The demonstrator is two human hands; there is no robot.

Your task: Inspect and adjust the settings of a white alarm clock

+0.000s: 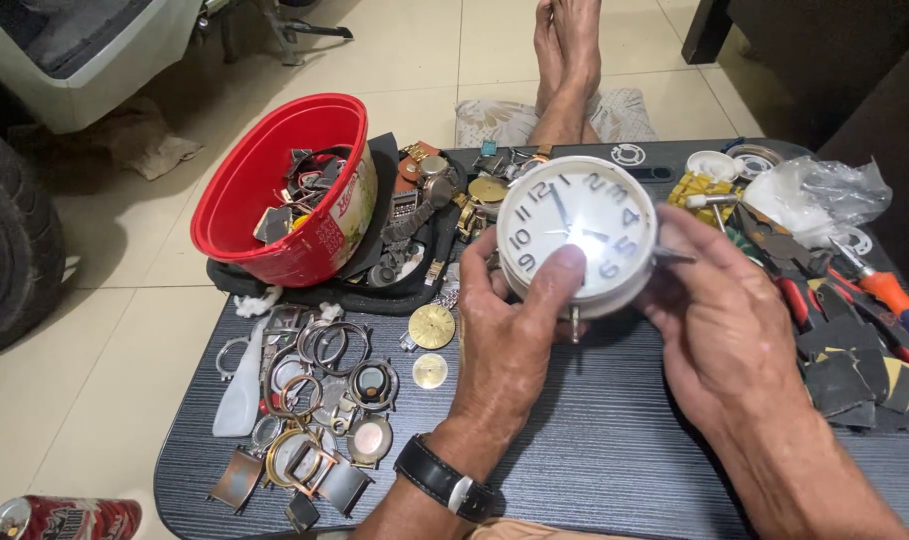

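Nearest the camera, the left wrist wears a black-strapped wristwatch, at about six o'clock in the view. From it the left hand reaches up to a round white alarm clock held just above centre. Its thumb presses flat on the glass face at the clock's lower edge, and the other fingers curl behind the case, so the hand is closed around the clock. At three o'clock from the clock, the right hand cups the case's right side, fingers wrapped partly behind it; how tightly it grips cannot be told. The clock is lifted clear of the dark wood-grain table, its face tilted toward the camera.

Outward at nine o'clock lies a heap of watch cases and metal rings, with two small round brass dials between it and the left hand. At ten o'clock, a red plastic tub of watch parts leans on its side. At three o'clock sit pliers and an orange-handled screwdriver, with a crumpled clear plastic bag above them. At twelve o'clock, beyond the table, bare feet rest on the tiled floor.
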